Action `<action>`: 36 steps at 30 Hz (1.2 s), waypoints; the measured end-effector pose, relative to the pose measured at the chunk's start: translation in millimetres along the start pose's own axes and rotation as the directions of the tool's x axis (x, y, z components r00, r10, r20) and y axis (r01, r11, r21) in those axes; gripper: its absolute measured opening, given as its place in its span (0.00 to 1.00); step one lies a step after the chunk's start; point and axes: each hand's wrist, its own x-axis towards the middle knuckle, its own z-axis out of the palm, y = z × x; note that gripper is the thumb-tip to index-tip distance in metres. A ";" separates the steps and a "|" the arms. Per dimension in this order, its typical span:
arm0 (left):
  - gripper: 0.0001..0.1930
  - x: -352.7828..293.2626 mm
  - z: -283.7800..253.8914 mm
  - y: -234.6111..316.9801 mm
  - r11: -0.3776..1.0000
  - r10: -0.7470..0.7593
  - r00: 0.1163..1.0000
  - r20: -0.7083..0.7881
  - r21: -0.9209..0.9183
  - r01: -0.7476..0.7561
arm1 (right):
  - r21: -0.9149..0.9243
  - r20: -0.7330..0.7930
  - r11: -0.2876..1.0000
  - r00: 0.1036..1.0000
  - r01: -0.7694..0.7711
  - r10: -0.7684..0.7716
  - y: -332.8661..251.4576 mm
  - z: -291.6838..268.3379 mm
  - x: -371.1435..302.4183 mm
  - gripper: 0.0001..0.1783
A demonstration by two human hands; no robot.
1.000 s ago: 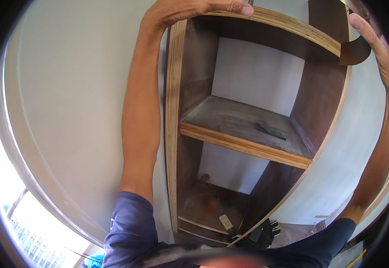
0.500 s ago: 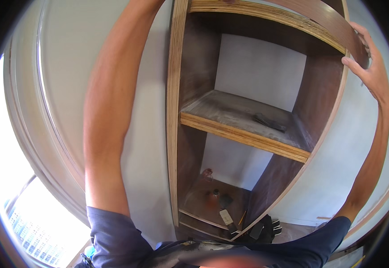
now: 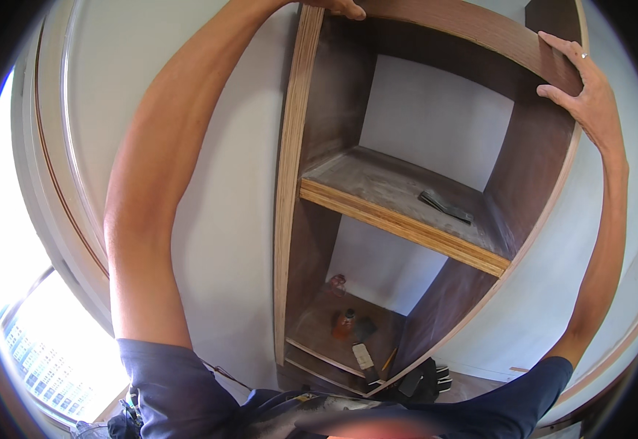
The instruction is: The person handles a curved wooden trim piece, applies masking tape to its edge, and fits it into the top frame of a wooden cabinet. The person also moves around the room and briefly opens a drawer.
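A brown wood-grain edging strip [image 3: 451, 20] lies along the front edge of the upper shelf of a tall open cabinet [image 3: 290, 197]. At the strip's left part is my left hand [image 3: 337, 6], mostly cut off by the top of the view; one digit bears on the strip. My right hand [image 3: 590, 95] grips the strip's right end, thumb below and fingers above. Below, the middle shelf has a bare layered plywood front edge [image 3: 407, 227]. A dark flat folded piece [image 3: 445, 207] rests on that dusty shelf.
In the bottom compartment stand an orange bottle [image 3: 345, 320] with a dark cap, a pale-and-dark brush-like tool [image 3: 363, 358] and a pencil-like stick [image 3: 390, 359]. Black gloves [image 3: 425, 380] lie by the cabinet foot. A bright window [image 3: 48, 351] is at the left, pale walls on both sides.
The strip has come to cover the shelf's plywood front, which showed before. My right hand has moved left with its end. My left hand has come into view at the top.
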 end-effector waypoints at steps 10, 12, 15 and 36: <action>0.28 7.1 -2.5 -6.8 0.994 -0.055 0.991 0.124 0.105 0.042 | -0.112 0.013 0.994 1.000 0.021 -0.020 -5.9 7.6 15.0 0.40; 0.27 6.5 -2.6 -4.1 0.990 -0.087 0.988 0.130 0.122 0.071 | -0.112 -0.015 0.993 0.999 0.048 -0.049 -6.3 8.0 17.2 0.39; 0.28 5.0 -1.1 -3.3 0.985 -0.114 0.987 0.116 0.143 0.097 | -0.112 0.031 0.994 0.999 -0.008 0.011 -8.5 9.7 19.4 0.40; 0.24 0.8 8.7 -1.6 0.959 -0.139 0.987 0.078 0.261 0.115 | -0.145 0.035 0.989 0.999 0.003 0.002 -9.1 14.7 22.8 0.42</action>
